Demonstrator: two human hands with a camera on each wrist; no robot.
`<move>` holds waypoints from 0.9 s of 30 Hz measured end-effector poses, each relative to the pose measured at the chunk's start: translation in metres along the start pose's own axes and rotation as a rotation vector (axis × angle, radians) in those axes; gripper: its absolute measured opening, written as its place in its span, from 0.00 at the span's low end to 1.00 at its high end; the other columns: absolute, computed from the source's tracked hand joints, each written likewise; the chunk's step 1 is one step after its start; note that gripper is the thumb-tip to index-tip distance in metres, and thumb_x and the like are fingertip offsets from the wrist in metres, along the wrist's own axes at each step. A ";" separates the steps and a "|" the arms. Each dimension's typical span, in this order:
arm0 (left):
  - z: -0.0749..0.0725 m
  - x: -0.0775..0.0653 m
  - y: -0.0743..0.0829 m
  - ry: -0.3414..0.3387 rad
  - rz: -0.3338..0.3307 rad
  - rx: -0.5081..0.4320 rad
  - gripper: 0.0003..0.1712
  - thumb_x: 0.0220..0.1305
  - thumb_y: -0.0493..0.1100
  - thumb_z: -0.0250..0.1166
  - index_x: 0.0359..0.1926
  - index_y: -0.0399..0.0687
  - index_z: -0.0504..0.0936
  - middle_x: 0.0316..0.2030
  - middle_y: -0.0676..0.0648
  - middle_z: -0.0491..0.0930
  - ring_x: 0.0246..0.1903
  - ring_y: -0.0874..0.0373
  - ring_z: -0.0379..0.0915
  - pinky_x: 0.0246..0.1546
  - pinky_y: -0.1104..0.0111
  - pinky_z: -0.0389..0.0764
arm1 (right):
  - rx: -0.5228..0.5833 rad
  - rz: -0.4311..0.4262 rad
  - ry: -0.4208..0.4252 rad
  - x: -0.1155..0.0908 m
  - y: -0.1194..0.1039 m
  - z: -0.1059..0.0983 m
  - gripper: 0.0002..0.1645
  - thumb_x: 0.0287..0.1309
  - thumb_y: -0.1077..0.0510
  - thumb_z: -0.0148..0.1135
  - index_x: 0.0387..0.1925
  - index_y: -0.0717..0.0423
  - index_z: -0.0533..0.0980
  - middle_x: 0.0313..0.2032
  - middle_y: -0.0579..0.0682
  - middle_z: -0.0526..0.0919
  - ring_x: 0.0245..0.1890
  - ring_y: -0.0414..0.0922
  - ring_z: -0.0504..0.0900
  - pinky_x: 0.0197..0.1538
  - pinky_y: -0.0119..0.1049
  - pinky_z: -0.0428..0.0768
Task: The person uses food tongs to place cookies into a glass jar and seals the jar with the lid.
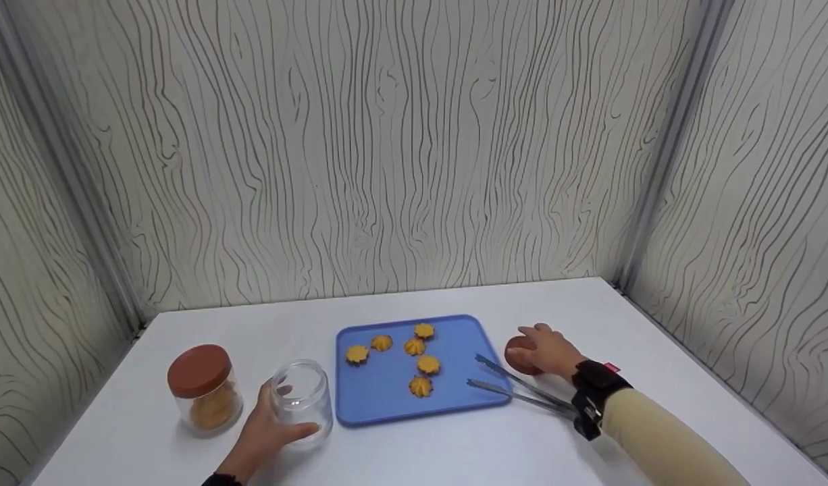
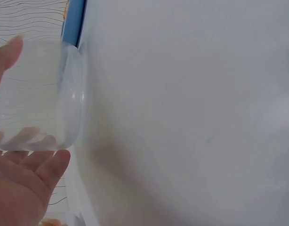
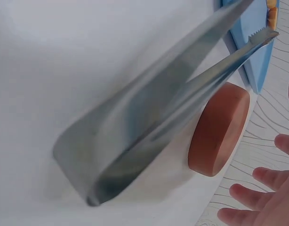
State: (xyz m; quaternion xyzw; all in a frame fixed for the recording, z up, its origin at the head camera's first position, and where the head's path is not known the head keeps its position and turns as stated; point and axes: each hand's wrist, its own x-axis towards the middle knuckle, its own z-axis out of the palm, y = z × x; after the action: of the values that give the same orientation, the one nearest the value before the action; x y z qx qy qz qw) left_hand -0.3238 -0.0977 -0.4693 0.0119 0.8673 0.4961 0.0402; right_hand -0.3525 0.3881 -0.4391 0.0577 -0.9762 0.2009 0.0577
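My left hand [image 1: 262, 426] grips an uncapped clear jar [image 1: 304, 403], thumb on one side and fingers on the other. Nothing shows inside this jar. In the left wrist view, the fingers show beneath the jar wall [image 2: 36, 94] and partly through it. Over a reddish-brown round lid [image 1: 521, 342], my right hand [image 1: 552, 354] is held with its fingers spread. The right wrist view shows a gap between the fingers and the lid [image 3: 220, 129]. Metal tongs [image 3: 135, 120] lie beside the lid, their toothed tips over the blue tray's right side.
Several small yellow flower-shaped cookies [image 1: 428, 365] sit on the blue tray [image 1: 380, 398] in the middle of the white table [image 1: 414, 452]. At the left stands a second jar [image 1: 208, 405], with a reddish-brown lid and cookies inside. Wood-patterned panels [image 1: 387, 148] enclose the back and sides.
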 end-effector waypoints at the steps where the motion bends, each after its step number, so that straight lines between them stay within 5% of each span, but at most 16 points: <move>1: 0.000 0.000 0.000 0.002 0.003 0.002 0.69 0.40 0.53 0.81 0.70 0.30 0.45 0.66 0.28 0.61 0.64 0.32 0.57 0.62 0.41 0.60 | 0.002 -0.002 0.005 -0.002 -0.001 0.000 0.36 0.61 0.46 0.64 0.60 0.68 0.71 0.58 0.78 0.66 0.56 0.74 0.68 0.55 0.64 0.70; 14: 0.001 0.000 0.000 0.006 0.035 -0.023 0.69 0.39 0.52 0.82 0.69 0.31 0.45 0.65 0.26 0.60 0.63 0.31 0.58 0.62 0.41 0.61 | 0.040 -0.040 0.038 -0.024 -0.006 0.004 0.32 0.57 0.44 0.67 0.56 0.61 0.77 0.42 0.63 0.74 0.43 0.60 0.75 0.46 0.57 0.75; 27: 0.001 -0.002 -0.001 0.013 0.043 -0.001 0.69 0.39 0.52 0.82 0.69 0.30 0.45 0.65 0.26 0.60 0.62 0.31 0.59 0.61 0.41 0.62 | 0.037 -0.002 -0.022 -0.042 -0.009 0.011 0.36 0.57 0.40 0.65 0.58 0.63 0.75 0.58 0.70 0.72 0.60 0.67 0.68 0.59 0.61 0.67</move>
State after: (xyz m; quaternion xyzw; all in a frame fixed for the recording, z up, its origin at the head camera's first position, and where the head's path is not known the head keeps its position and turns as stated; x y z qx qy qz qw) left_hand -0.3215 -0.0974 -0.4708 0.0274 0.8668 0.4973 0.0240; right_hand -0.3108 0.3794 -0.4519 0.0618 -0.9729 0.2181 0.0459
